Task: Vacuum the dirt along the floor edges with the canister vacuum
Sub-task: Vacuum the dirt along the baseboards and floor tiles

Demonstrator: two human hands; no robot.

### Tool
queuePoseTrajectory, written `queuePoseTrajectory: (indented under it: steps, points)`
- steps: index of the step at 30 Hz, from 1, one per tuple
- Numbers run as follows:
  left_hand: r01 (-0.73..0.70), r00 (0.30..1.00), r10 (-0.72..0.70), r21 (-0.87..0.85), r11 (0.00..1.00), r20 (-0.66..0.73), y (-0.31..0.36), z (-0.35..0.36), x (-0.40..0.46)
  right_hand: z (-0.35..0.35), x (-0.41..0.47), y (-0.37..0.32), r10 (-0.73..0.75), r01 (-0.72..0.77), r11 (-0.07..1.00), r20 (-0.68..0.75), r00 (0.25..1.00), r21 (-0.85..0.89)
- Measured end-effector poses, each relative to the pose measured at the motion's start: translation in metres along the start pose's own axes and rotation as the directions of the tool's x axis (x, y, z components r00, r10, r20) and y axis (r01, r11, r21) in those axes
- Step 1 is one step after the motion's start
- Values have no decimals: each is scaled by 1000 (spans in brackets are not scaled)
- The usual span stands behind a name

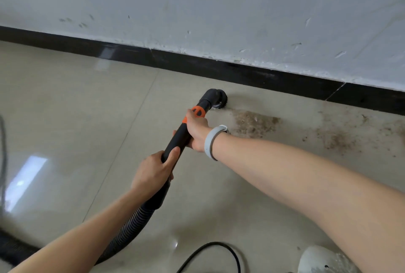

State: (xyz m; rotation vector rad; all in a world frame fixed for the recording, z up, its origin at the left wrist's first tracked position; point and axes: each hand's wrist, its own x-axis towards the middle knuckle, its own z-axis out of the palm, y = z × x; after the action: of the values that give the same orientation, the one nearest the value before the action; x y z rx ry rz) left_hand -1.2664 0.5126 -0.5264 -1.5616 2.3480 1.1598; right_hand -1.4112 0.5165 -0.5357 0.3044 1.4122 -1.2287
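Dirt (255, 124), a brown gritty patch on the beige glossy floor tiles (65, 102), lies just to the right of the round black brush nozzle (219, 99), with a thinner scatter of the same grit (337, 139) further right, all near the black skirting strip (241, 73) at the foot of the scuffed white wall (219, 9). Nozzle sits on the floor at the left margin of the patch, near the skirting but apart from it. Black vacuum wand with orange collar (182, 132) runs from lower left to upper right, its long axis angled toward the wall. Right hand (197, 132), wearing a pale grey wristband (211, 141), is wrapped closed round the wand just below the collar and is the nearer hand to the dirt. Left hand (155, 169) is closed round the lower wand, above the ribbed black hose (129, 229). Judgement: the coming stroke must travel rightward, parallel to the skirting, led by the right hand
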Motion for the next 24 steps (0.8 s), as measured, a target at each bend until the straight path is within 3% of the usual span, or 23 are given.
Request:
queuePoseTrajectory:
  steps: [6, 13, 24]
  points:
    - [70, 997, -71, -35, 997, -36, -34, -17, -10, 44, -1, 22, 20, -16, 995, 42, 999, -96]
    - [28, 998, -27, -11, 1000, 59, -32, -17, -5, 33, 4, 28, 18, -24, 995, -58, 998, -101]
    - [-113, 976, 89, 113, 987, 199, -6, 4, 5, -20, -16, 21, 37, -6, 982, -164, 986, 189]
